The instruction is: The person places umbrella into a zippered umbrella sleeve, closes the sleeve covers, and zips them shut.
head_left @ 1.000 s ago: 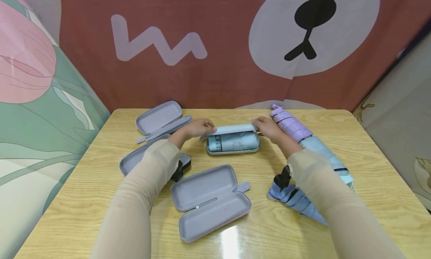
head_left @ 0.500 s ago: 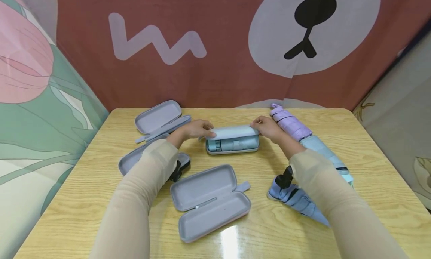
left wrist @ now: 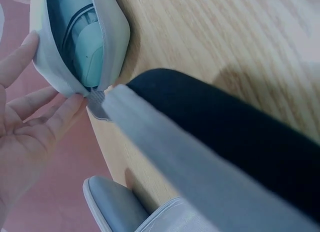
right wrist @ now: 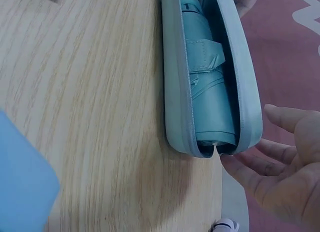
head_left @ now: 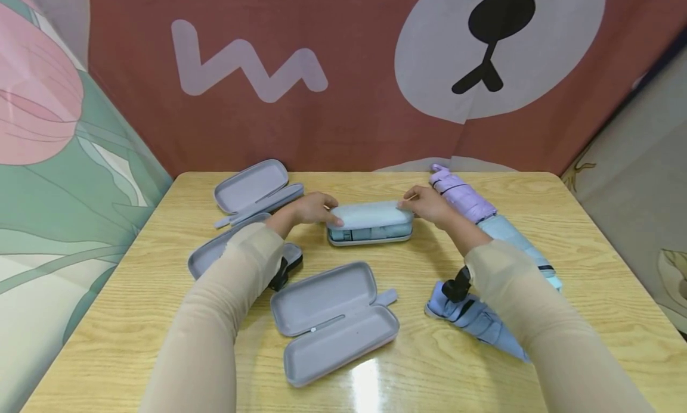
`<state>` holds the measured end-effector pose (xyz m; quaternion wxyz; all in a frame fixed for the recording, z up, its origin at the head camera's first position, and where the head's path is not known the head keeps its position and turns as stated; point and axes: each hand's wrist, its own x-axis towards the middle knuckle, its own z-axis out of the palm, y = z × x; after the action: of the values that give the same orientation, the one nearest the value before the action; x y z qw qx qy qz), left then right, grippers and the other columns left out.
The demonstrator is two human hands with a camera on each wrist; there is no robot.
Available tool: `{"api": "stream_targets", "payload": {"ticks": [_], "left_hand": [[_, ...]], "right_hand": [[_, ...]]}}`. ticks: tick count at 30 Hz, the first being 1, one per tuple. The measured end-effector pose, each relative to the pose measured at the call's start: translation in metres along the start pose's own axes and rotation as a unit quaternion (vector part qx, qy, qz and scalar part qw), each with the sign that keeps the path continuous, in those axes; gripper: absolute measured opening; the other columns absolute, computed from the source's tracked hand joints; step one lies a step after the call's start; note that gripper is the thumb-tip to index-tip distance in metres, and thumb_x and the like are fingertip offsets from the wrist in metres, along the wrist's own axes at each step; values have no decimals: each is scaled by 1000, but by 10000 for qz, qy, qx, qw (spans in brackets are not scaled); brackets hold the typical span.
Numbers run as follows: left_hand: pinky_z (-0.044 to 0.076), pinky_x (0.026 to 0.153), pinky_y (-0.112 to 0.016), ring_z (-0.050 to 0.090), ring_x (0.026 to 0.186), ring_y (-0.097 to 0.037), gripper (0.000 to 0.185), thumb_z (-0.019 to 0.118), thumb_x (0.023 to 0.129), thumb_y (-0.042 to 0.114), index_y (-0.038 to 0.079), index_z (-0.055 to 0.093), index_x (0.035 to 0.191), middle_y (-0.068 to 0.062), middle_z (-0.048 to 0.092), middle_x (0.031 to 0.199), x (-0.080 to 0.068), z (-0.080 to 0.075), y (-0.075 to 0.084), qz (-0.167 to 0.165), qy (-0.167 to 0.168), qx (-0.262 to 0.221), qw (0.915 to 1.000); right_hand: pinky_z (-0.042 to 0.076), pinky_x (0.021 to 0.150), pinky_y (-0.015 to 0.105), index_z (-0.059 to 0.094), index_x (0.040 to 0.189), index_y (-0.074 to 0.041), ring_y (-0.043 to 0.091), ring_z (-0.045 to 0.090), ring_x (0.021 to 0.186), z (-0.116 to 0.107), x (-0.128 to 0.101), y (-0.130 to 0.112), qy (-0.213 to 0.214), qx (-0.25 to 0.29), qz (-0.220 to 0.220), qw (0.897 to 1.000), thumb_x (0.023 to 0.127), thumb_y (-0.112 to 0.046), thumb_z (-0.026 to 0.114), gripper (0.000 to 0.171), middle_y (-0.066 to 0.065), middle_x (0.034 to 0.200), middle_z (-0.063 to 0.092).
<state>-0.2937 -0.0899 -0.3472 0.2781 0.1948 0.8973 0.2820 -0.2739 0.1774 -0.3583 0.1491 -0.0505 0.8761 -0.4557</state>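
Pale blue case (head_left: 370,222) sits mid-bench (head_left: 590,234), lid nearly down over a folded teal umbrella (right wrist: 207,87). Left hand (head_left: 310,208) and right hand (head_left: 426,203) flank its two ends, fingers straight, grip released, tips touching the lid. Bare wood lies between the case and an open grey case (head_left: 335,320) nearer the person. A lilac umbrella (head_left: 461,197) lies just right of the case. Printed fabric walls enclose the bench.

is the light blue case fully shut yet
No, in the right wrist view the light blue case still gapes, and the folded teal umbrella shows through the gap between lid and base.
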Motion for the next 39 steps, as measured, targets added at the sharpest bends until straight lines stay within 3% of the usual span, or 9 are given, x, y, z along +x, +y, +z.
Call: {"api": "stream_targets", "payload": {"ticks": [5, 9, 11, 13, 15, 19, 23, 27, 39], "left_hand": [[34, 91, -34, 36, 116, -23, 68, 66, 76, 30, 1, 37, 130, -11, 39, 129, 1, 3, 0, 82, 68, 270, 9996], [35, 66, -26, 44, 77, -16, 34, 67, 75, 27, 1, 54, 92, -8, 50, 87, 3, 6, 0, 420, 151, 497, 9978], [27, 57, -27, 32, 62, -15, 31, 68, 75, 24, 4, 44, 73, -5, 38, 68, 4, 6, 0, 629, 184, 597, 9961], [23, 55, -26, 27, 57, -14, 35, 69, 74, 23, 6, 38, 68, -3, 30, 62, 4, 7, 0, 756, 209, 699, 9945], [23, 55, -26, 27, 57, -14, 34, 69, 74, 23, 5, 40, 71, -2, 29, 62, 5, 7, 0, 776, 202, 798, 9936], [26, 60, -28, 34, 67, -17, 36, 68, 74, 25, 1, 52, 95, -6, 37, 71, 6, 7, 1, 667, 158, 1040, 9922], [35, 77, -29, 44, 93, -22, 57, 70, 73, 25, -2, 48, 118, -14, 49, 101, 7, 9, 2, 536, 180, 1206, 9911], [30, 94, -33, 36, 114, -26, 70, 70, 72, 27, -2, 39, 127, -17, 39, 124, 7, 11, 3, 367, 214, 1385, 9895], [32, 91, -32, 41, 104, -27, 68, 72, 70, 19, -7, 40, 124, -20, 41, 115, 5, 16, 7, 579, 342, 1755, 9822]], "right_hand": [[42, 80, 42, 38, 123, 7, 33, 48, 98, 2, 1, 2, -177, -474, -4, 9987, 85, -22, 55, 50, 25, 115, 45], [41, 81, 42, 34, 128, 5, 35, 45, 104, 4, 2, 3, -307, -693, 88, 9971, 85, -23, 55, 55, 26, 120, 41], [39, 83, 43, 31, 130, 5, 37, 41, 107, 5, 2, 2, -372, -744, 93, 9965, 85, -23, 55, 58, 27, 123, 38], [38, 85, 44, 29, 131, 5, 37, 38, 111, 6, 3, 2, -413, -797, 76, 9959, 84, -23, 56, 61, 28, 124, 37], [37, 86, 44, 28, 132, 5, 38, 36, 113, 6, 4, 2, -450, -838, 18, 9955, 84, -23, 57, 62, 29, 126, 35], [36, 88, 44, 28, 131, 7, 38, 32, 116, 7, 4, 2, -479, -943, -98, 9943, 84, -20, 57, 62, 29, 127, 33], [34, 89, 44, 27, 131, 7, 38, 31, 117, 7, 3, 1, -514, -1047, -155, 9930, 83, -18, 58, 63, 28, 128, 32], [33, 90, 44, 28, 132, 7, 39, 31, 116, 8, 4, 1, -577, -1297, -202, 9897, 82, -19, 60, 65, 28, 129, 32], [34, 89, 43, 36, 126, 10, 37, 40, 109, 13, 7, 3, -607, -2035, -211, 9770, 78, -23, 65, 65, 28, 118, 43]]}}
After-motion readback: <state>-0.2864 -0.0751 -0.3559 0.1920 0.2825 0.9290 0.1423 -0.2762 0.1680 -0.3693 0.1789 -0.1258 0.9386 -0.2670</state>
